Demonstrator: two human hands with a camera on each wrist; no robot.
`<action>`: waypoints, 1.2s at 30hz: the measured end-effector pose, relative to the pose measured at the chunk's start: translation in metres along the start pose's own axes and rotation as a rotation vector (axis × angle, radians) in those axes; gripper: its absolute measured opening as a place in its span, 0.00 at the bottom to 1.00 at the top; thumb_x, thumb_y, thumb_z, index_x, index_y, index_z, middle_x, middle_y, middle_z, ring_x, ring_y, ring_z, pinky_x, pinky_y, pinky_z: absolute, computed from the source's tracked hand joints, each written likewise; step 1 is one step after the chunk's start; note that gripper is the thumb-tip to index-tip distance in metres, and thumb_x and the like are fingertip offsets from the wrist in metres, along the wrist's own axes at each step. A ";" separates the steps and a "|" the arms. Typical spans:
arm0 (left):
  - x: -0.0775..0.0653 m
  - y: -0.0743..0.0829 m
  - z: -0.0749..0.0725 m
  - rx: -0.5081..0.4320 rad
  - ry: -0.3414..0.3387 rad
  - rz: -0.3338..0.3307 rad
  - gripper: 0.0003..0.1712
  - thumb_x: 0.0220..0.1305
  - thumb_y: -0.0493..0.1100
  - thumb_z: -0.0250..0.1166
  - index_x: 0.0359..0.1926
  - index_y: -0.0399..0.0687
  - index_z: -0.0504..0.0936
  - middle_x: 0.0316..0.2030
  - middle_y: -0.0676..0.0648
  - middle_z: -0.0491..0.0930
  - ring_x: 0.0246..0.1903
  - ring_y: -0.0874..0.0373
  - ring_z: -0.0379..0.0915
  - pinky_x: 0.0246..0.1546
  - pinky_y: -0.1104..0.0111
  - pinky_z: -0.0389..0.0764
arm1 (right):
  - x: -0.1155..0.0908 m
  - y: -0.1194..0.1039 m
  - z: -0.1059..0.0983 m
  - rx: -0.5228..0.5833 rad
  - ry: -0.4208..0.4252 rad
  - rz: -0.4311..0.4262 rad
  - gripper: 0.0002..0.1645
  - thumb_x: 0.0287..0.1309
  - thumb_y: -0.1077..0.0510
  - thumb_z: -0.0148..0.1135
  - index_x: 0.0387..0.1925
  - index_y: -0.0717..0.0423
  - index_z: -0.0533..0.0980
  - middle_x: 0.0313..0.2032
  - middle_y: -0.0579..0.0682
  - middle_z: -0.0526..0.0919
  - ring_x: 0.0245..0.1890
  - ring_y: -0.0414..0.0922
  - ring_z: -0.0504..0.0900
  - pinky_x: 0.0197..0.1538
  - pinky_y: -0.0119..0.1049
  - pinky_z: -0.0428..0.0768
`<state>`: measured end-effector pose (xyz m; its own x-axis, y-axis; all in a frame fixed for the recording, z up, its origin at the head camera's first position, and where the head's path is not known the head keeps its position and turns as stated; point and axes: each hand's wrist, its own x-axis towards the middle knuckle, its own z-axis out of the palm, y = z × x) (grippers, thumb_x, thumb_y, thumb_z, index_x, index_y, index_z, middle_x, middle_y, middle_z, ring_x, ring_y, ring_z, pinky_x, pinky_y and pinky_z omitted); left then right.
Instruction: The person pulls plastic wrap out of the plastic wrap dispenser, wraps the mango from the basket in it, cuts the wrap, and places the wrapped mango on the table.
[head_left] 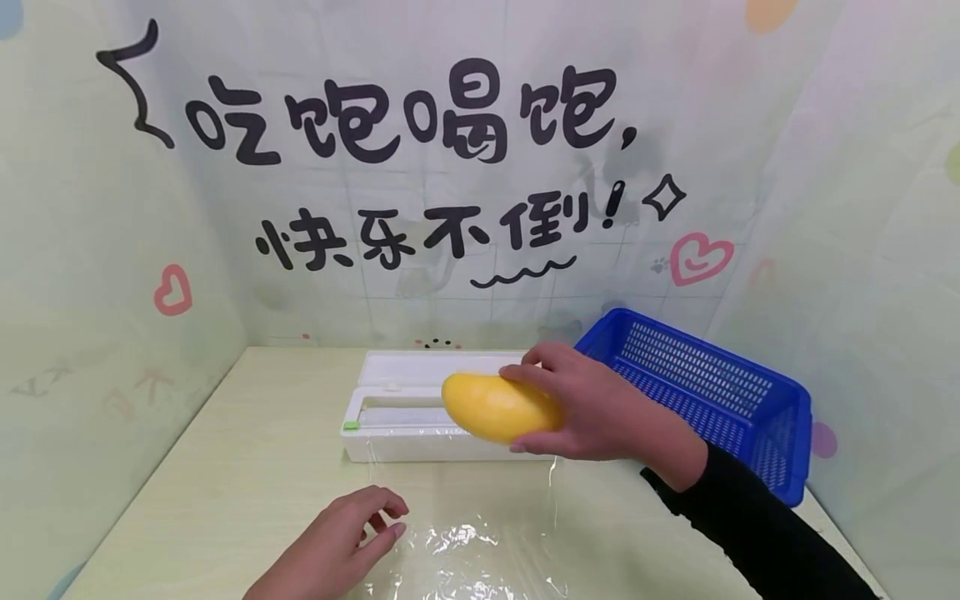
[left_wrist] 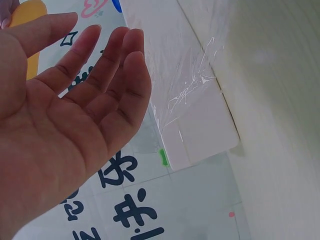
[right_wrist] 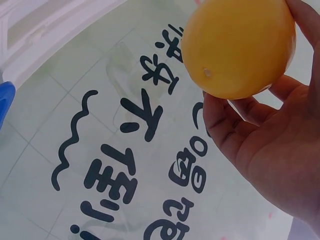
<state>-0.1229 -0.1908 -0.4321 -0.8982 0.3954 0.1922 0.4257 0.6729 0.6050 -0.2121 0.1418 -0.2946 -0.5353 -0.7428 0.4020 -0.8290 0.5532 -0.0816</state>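
My right hand [head_left: 592,408] grips a yellow mango [head_left: 495,408], holding it in the air in front of the white cling film box [head_left: 450,447]. In the right wrist view the mango's rounded end [right_wrist: 237,47] shows, with the fingers curled beneath it. The box's lid stands raised at the back. A sheet of clear cling film [head_left: 465,542] runs from the box toward the front of the table. At the film's left edge, my left hand [head_left: 337,533] is held with its fingers loosely bent and nothing in them.
A blue perforated plastic basket [head_left: 802,433] stands at the back right, partly behind my right arm. The light wooden table [head_left: 217,467] meets a printed cloth backdrop [head_left: 300,317] at the back and sides. A green tab [head_left: 351,426] sits at the box's left end.
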 end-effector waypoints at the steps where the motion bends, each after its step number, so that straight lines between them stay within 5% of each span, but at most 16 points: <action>1: 0.000 0.000 0.000 -0.001 0.002 0.003 0.07 0.71 0.46 0.63 0.47 0.51 0.82 0.42 0.59 0.82 0.37 0.74 0.74 0.37 0.69 0.80 | 0.000 -0.002 0.002 0.003 -0.006 -0.004 0.42 0.50 0.32 0.73 0.64 0.43 0.75 0.50 0.46 0.77 0.48 0.40 0.75 0.44 0.32 0.78; 11: -0.001 -0.001 0.002 0.003 0.008 0.006 0.07 0.71 0.46 0.63 0.46 0.51 0.82 0.42 0.59 0.82 0.36 0.74 0.74 0.37 0.69 0.80 | 0.002 -0.019 0.021 0.047 -0.062 -0.038 0.42 0.53 0.28 0.67 0.64 0.41 0.74 0.49 0.43 0.77 0.45 0.37 0.74 0.43 0.29 0.77; 36: 0.002 -0.002 -0.002 -0.010 -0.079 -0.079 0.07 0.70 0.48 0.64 0.43 0.51 0.82 0.37 0.63 0.80 0.34 0.73 0.73 0.36 0.68 0.81 | -0.006 -0.033 0.073 0.042 -0.046 -0.082 0.43 0.49 0.24 0.68 0.62 0.40 0.75 0.46 0.41 0.77 0.43 0.37 0.73 0.41 0.26 0.74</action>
<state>-0.1256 -0.1927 -0.4320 -0.9171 0.3900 0.0824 0.3526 0.6976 0.6237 -0.1929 0.1006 -0.3612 -0.4717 -0.8021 0.3663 -0.8757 0.4746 -0.0886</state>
